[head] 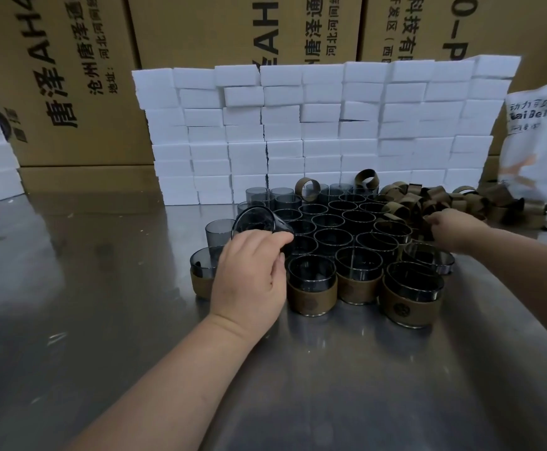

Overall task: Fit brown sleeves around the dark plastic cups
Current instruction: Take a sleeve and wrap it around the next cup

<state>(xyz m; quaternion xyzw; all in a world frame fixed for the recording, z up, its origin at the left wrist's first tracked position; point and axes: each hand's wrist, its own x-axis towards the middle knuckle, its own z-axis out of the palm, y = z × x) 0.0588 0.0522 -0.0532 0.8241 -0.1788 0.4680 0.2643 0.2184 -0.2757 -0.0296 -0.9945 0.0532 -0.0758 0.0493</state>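
The left hand grips a tilted dark translucent plastic cup above the left edge of the cup group, its open mouth turned up and to the left. The fingers are curled round the lower body of the cup, with the back of the hand facing the camera. The right hand reaches into the pile of loose brown band-shaped sleeves at the right rear of the group. Its fingers are bent and in contact with the pile, but whether they pinch a sleeve cannot be determined (the fingertips are hidden among the bands). The sleeved cups stand upright in the front rows on the stainless-steel tabletop, each with a brown band round its lower half. The bare dark cups stand upright at the left rear, touching their neighbours. Two single sleeves rest on edge on top of the rear cups, and one more lies apart at the far right. A wall of stacked white foam blocks stands directly behind the cups, in front of brown cardboard cartons with printed characters. A white plastic bag stands at the right, behind the sleeve pile.
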